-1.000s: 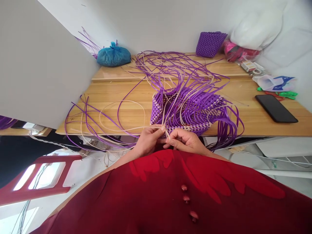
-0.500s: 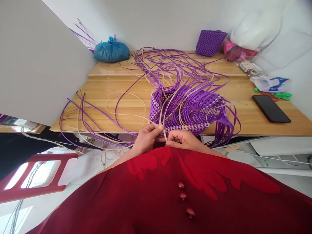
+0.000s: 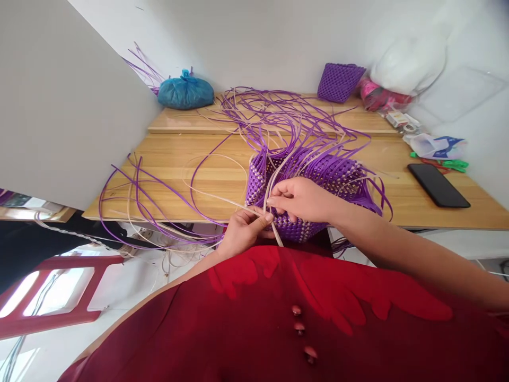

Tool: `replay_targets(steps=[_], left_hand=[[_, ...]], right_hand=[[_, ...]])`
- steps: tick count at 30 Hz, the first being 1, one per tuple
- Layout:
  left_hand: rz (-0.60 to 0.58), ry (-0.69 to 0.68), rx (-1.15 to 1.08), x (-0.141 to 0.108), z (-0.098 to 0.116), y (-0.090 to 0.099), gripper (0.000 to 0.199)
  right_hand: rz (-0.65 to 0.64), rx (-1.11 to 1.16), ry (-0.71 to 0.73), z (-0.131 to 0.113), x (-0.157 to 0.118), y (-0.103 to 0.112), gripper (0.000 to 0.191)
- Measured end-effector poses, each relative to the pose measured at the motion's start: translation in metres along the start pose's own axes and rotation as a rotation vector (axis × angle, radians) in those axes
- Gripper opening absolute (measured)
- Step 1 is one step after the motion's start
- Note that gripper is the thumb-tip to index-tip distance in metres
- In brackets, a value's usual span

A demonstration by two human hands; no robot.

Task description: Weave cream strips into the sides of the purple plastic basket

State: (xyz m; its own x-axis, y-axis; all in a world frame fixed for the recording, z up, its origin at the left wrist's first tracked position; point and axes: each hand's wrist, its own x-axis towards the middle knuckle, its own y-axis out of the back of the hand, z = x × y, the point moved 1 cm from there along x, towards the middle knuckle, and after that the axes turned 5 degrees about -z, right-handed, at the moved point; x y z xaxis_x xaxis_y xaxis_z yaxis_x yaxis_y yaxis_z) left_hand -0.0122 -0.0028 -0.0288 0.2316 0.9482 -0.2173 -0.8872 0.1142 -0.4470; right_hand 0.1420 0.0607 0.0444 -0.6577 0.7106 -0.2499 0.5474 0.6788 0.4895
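Note:
A purple and beige woven basket [image 3: 300, 227] lies at the table's front edge, with many long loose strips fanning out from it. My left hand [image 3: 243, 228] is closed at its near left corner, thumb pressing on a beige strip [image 3: 222, 198] where it crosses others. My right hand [image 3: 300, 199] is just above and to the right, over the basket's near side. Its thumb and forefinger pinch an upright beige strip [image 3: 274, 178]. A short beige strip end [image 3: 277, 235] points down toward the red shirt. The right fingers partly cover the weave.
Loose purple strips [image 3: 258, 103] spread across the back of the wooden table [image 3: 167, 159]. A blue plastic bag [image 3: 186, 92] stands back left, a purple woven piece [image 3: 341, 82] back right. On the right lies a black phone [image 3: 438, 185]. A red stool [image 3: 89, 286] is below left.
My right hand has moved up from below the crossing strips to the upright beige strip above my left hand. The left hand keeps its hold. The view has shifted slightly.

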Motion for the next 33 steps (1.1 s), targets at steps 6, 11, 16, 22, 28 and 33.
replay_targets(steps=[6, 11, 16, 22, 28, 33], left_hand=[[0.004, 0.058, 0.001, 0.000, -0.001, 0.001, 0.042], [0.018, 0.105, 0.010, 0.002, 0.000, -0.001, 0.043], [-0.061, 0.059, -0.054, 0.003, 0.002, 0.001, 0.038], [-0.088, 0.027, -0.107, 0.000, 0.007, 0.004, 0.044], [-0.067, -0.050, -0.049, -0.001, 0.013, -0.001, 0.066], [-0.098, -0.062, -0.104, -0.003, 0.016, -0.001, 0.066]], right_hand=[[0.304, -0.327, 0.126, 0.004, 0.032, 0.028, 0.030], [0.825, -0.868, 0.082, 0.015, 0.057, 0.101, 0.027], [0.704, -1.002, -0.036, 0.025, 0.060, 0.123, 0.029], [0.728, -0.908, 0.182, -0.017, 0.007, 0.079, 0.040], [0.179, -0.749, 0.407, -0.023, -0.008, -0.006, 0.016], [0.225, -0.598, 0.393, -0.007, -0.003, -0.016, 0.019]])
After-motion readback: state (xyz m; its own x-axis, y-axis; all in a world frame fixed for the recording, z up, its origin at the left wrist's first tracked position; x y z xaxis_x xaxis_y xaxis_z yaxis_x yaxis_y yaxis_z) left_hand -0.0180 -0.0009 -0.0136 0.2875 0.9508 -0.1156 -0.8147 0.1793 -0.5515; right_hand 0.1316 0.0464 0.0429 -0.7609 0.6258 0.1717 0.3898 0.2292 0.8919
